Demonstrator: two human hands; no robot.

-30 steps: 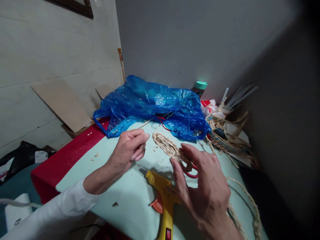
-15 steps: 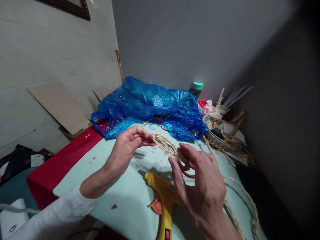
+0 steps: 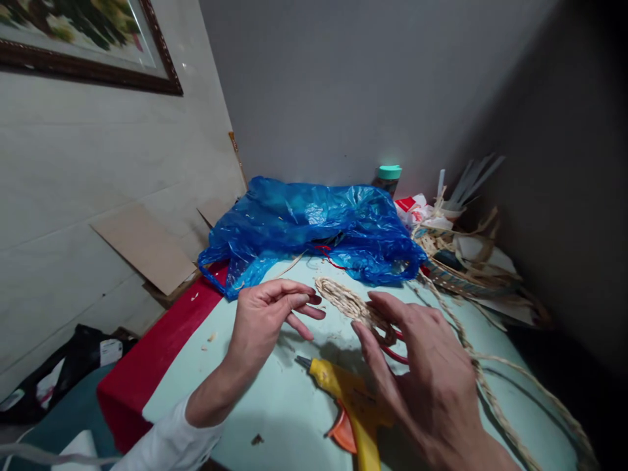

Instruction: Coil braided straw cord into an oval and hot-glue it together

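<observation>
My right hand grips a flat oval coil of braided straw cord between thumb and fingers. Just left of the coil's far end is my left hand, its fingers stretched and partly spread, a small gap between them and the coil. On the table below lies a yellow glue gun with an orange trigger, its nozzle pointing toward the back left. A red loop, maybe a scissors handle, shows partly behind my right hand. Lengths of braided straw cord trail along the right side.
A crumpled blue plastic bag covers the back of the pale green tabletop. At the back right stand a basket of straw scraps, white glue sticks and a green-lidded jar. Cardboard leans against the left wall.
My left hand has come away from the coil's end, and its fingers have spread. My right hand still holds the coil. The camera view has shifted up and to the left.
</observation>
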